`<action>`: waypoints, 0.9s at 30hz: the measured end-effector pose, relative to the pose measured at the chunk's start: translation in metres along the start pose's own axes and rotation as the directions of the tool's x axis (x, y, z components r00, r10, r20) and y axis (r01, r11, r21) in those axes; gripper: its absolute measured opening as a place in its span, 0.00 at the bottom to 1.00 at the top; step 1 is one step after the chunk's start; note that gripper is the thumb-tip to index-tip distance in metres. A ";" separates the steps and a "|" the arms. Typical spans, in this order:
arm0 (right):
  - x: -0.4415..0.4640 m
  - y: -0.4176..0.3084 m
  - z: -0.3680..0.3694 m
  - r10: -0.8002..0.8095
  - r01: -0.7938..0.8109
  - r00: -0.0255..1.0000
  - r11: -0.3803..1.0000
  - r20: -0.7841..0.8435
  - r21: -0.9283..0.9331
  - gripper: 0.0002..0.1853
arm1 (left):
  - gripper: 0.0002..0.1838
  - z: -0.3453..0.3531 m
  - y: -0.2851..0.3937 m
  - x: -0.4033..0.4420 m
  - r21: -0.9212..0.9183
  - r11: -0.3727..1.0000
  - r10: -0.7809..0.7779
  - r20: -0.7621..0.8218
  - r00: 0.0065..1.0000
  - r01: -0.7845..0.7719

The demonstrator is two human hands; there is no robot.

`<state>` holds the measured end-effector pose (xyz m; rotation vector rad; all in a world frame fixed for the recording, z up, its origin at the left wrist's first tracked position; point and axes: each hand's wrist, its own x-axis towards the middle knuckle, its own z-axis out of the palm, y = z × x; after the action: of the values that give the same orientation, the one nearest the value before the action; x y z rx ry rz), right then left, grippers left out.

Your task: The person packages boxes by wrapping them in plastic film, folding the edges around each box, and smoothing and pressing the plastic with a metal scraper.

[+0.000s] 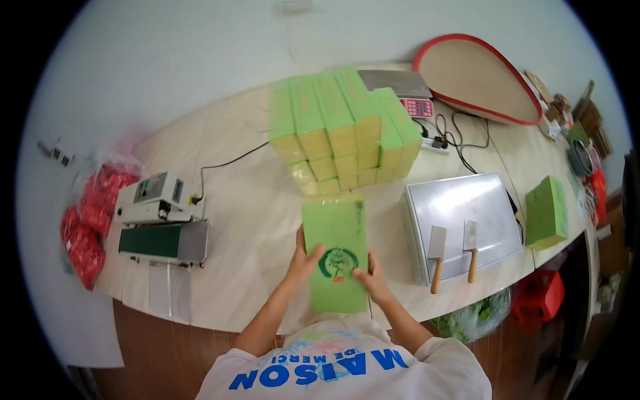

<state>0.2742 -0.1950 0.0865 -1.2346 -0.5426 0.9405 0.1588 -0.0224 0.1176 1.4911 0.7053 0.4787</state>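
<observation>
Between my two hands is a light green box with a dark green round emblem and writing on its top. My left hand grips its left side, thumb lying on the top face. On the opposite side my right hand holds the edge, its thumb near the small red mark. The box is close to my body, above the table's front part. Just beyond it rises a stack of similar green boxes with yellowish ends, several wide and layered.
Left on the table stands a sealing machine, with red packets beside it. To the right, two scrapers lie on a metal-topped case. Another green box, a scale, cables and a red-rimmed tray sit farther out.
</observation>
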 end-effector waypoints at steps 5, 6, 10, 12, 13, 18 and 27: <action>0.035 -0.066 -0.061 -0.316 0.344 0.886 0.939 -0.339 0.025 0.44 | 0.42 0.055 -0.025 -0.019 0.063 0.989 0.108 0.322 0.940 -0.135; 0.044 -0.081 -0.078 -0.367 0.388 0.852 0.922 -0.374 -0.022 0.45 | 0.38 0.059 -0.024 -0.021 0.136 0.990 -0.089 0.449 0.889 0.030; 0.097 -0.157 -0.117 -0.423 0.259 0.749 0.896 -0.510 -0.362 0.46 | 0.26 0.060 -0.034 -0.031 0.409 0.912 -0.286 0.638 0.715 -0.001; 0.141 -0.175 -0.135 -0.655 0.320 0.612 0.717 -0.443 -0.619 0.43 | 0.24 0.050 -0.043 -0.033 0.401 0.915 -0.308 0.602 0.737 0.055; 0.162 -0.187 -0.141 -0.676 0.259 0.618 0.657 -0.401 -0.708 0.41 | 0.23 0.043 -0.048 -0.034 0.395 0.912 -0.336 0.574 0.747 0.106; 0.256 -0.238 -0.111 -0.631 -0.010 0.735 0.358 -0.250 -0.933 0.33 | 0.22 0.007 -0.073 -0.029 0.388 0.901 -0.354 0.401 0.845 0.194; 0.348 -0.204 -0.118 -0.452 0.123 0.891 0.329 -0.042 -0.936 0.22 | 0.22 -0.004 -0.082 -0.029 0.362 0.897 -0.364 0.279 0.889 0.254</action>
<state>0.6148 0.0225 0.2018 -2.1586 -1.0900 -0.0039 0.1243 -0.0427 0.0403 1.6652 0.7508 -0.1526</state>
